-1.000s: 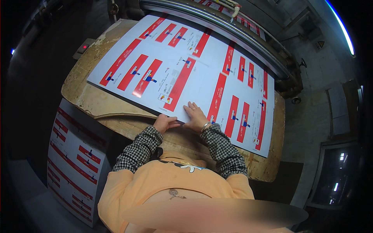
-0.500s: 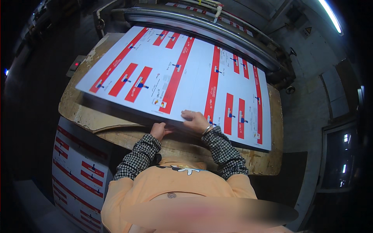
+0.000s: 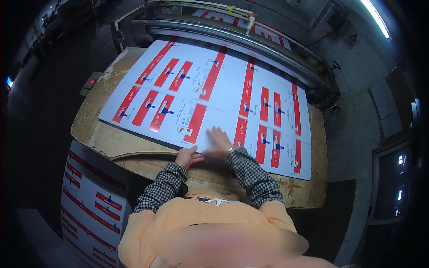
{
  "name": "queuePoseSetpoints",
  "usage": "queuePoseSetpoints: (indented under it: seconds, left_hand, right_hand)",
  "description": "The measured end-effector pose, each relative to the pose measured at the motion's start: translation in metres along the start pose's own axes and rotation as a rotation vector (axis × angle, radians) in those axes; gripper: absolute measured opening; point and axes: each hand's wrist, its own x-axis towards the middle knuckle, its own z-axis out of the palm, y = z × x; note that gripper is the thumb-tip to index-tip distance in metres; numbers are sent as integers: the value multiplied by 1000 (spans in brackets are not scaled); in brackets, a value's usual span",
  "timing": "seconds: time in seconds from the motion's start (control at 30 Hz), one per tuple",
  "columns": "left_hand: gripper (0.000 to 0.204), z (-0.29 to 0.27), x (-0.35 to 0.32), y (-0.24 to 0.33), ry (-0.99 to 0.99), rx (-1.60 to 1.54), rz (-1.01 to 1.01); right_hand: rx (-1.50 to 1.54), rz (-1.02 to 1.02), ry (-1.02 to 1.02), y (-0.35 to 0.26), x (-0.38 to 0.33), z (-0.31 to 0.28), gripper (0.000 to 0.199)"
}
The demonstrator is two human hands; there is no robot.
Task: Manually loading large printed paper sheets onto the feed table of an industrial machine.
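My right hand [image 3: 218, 142] lies open over the near part of a printed sheet [image 3: 219, 120], white with red bands and small blue figures; its fingers are spread and slightly blurred. Close by on the left, my left hand [image 3: 187, 157] is at the sheet's near edge, fingers stretched out and apart beside that edge. A second printed sheet [image 3: 230, 76] of the same pattern lies farther off, its near edge crossing over the first sheet. Its far side reaches under a long metal roller [image 3: 232, 38].
The sheets rest on a worn wooden table [image 3: 89, 125] with rounded corners. A small box with a red light [image 3: 91, 81] sits at its left edge. Below left stand more printed sheets [image 3: 89, 201]. Pipes [image 3: 214, 6] run above the roller; a wall is at the right.
The upper sheet has slid away from me toward the roller, baring the near part of a matching sheet beneath. My right hand has loosened and flattened; my left fingers have spread.
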Motion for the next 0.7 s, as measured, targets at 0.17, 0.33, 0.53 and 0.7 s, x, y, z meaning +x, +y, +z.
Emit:
queuePoseSetpoints:
  seconds: [0.17,0.33,0.53,0.7]
  left_hand:
    - [31,-2,-3,1,-87,42,32]
    - [29,2,0,-1,-149,54,-4]
    - [34,11,-5,2,8,28,-12]
    - [33,-4,7,-4,-37,37,35]
  right_hand:
    - [-57,-84,-113,1,-17,-7,76]
    - [332,-17,-266,27,-8,-36,52]
    - [534,-120,151,4,-27,-64,31]
    - [547,-79,81,12,-32,-18,36]
